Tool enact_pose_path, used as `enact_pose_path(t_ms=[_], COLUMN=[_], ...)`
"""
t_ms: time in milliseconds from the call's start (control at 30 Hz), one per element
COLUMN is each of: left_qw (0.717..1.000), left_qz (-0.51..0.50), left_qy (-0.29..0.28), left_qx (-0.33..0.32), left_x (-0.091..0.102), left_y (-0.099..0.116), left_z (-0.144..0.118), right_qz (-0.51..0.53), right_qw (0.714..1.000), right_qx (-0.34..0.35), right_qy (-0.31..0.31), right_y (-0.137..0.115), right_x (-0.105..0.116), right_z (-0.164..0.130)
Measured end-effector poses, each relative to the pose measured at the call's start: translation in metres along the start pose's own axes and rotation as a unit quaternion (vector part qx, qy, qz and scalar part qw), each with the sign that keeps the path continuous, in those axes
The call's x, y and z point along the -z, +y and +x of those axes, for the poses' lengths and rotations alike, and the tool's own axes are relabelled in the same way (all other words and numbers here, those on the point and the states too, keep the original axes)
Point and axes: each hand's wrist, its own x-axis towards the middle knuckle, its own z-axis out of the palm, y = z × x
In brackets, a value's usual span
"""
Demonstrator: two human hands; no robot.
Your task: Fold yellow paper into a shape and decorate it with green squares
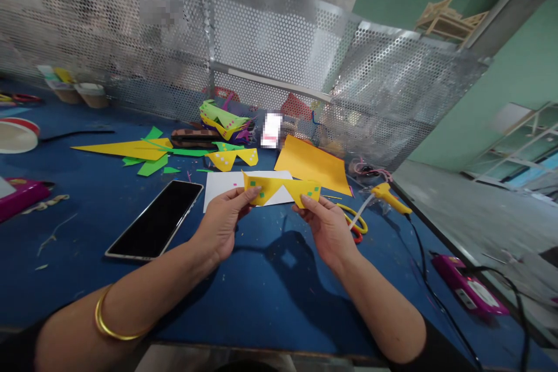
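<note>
Head view. A yellow folded paper bow (pixel 281 189), dotted with small green and pink squares, is held in the air above the blue counter (pixel 270 285), between the two hands. The left hand (pixel 221 222) pinches the bow's left end between thumb and fingertips; the right hand (pixel 328 226) pinches its right end in the same way, so each grip is closed narrow on paper. The bow's long axis runs level from one grip to the other, its notched waist lying midway, about equally near both. Just beyond the grips lies a white sheet (pixel 226 189), and past the right grip an orange sheet (pixel 311 165). Outboard of the left grip rests a smartphone (pixel 154 221), screen dark; outboard of the right grip lies a yellow glue gun (pixel 387 196) with its cord.
</note>
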Motion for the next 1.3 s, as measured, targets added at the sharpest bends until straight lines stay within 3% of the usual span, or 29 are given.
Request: enact_pose_path(t_ms=[300,667,1300], left_qw=[1.000,1.000,0.999], left_qz=[-0.021,-0.011,-0.026], left_qy=[-0.003,0.012,0.010], left_qx=[0.018,0.014,0.031], left_x=[0.0005,0.0028,0.0028], left_y=[0.0031,0.0028,0.0028], left_z=[-0.0008,0.0014,0.0006], right_qz=[0.038,0.037,0.075], right_qw=[0.999,0.999,0.997], right_qx=[0.018,0.021,0.011], right_qy=[0.034,-0.003,0.021], right_y=[0.0012,0.0014,0.0033], right_x=[0.0042,0.0037,0.0058], right_z=[0.0047,0.0048,0.0086])
